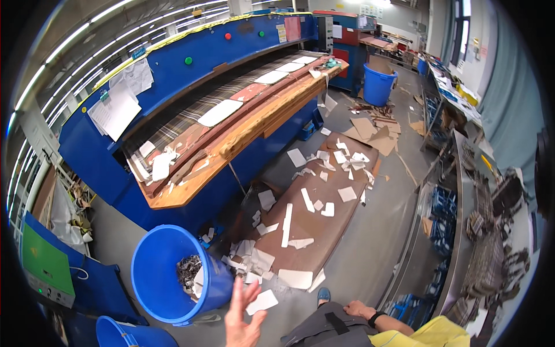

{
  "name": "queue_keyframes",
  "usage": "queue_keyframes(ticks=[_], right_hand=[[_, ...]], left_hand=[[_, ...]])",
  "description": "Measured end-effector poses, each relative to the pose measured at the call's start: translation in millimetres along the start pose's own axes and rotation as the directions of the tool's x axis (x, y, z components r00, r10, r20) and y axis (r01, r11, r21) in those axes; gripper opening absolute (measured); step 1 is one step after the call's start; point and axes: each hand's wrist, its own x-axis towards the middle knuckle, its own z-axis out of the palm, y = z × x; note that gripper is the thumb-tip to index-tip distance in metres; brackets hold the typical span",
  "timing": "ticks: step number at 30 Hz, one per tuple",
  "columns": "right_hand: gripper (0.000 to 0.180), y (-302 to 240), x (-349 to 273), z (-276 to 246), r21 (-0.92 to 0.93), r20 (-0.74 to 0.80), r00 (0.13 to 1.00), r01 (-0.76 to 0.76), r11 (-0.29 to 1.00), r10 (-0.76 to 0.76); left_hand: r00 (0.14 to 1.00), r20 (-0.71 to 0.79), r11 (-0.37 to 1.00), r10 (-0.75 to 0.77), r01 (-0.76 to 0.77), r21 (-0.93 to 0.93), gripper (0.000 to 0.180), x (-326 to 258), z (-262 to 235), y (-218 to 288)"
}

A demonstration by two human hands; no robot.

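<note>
My left hand (244,318) is raised at the lower edge, just right of a large blue bin (167,237). Its fingers are spread and it holds nothing. Inside that bin lie dark scraps (188,272) and a few white pieces. My right hand (359,310), with a dark band at the wrist, is low against my dark grey clothing (329,328); its fingers are mostly hidden. Beyond my left hand, white scraps (254,257) lie heaped on the floor. A long brown board (315,217) stretches away from me, strewn with cut white pieces.
A blue machine (225,52) stands at left, with white panels (219,113) on its bed and a wooden front ledge (248,141). Metal shelving (442,231) with blue-edged items lines the right. Another blue bin (378,84) and cardboard (373,136) are farther off; a third bin (130,334) is at lower left.
</note>
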Motion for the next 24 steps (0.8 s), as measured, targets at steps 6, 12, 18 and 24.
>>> queue_keyframes(ticks=[6,12,18,24], right_hand=[[0.036,64,17,-81,0.238,-0.110,0.987,-0.086,0.968,0.114],[0.033,114,45,-135,0.470,-0.020,0.959,-0.242,0.849,0.284],[0.032,72,102,-207,0.425,-0.114,0.986,-0.060,0.903,0.119],[0.034,-28,161,-335,0.398,-0.234,0.967,0.187,0.898,-0.098]], left_hand=[[0.783,-0.007,0.650,0.623,-0.523,-0.551,0.086,72,71,122],[0.620,-0.082,0.451,0.780,-0.648,-0.614,0.074,140,127,145],[0.745,-0.126,0.606,0.655,-0.618,-0.501,0.066,207,137,132],[0.815,-0.094,0.775,0.571,-0.574,-0.266,0.105,338,87,75]])
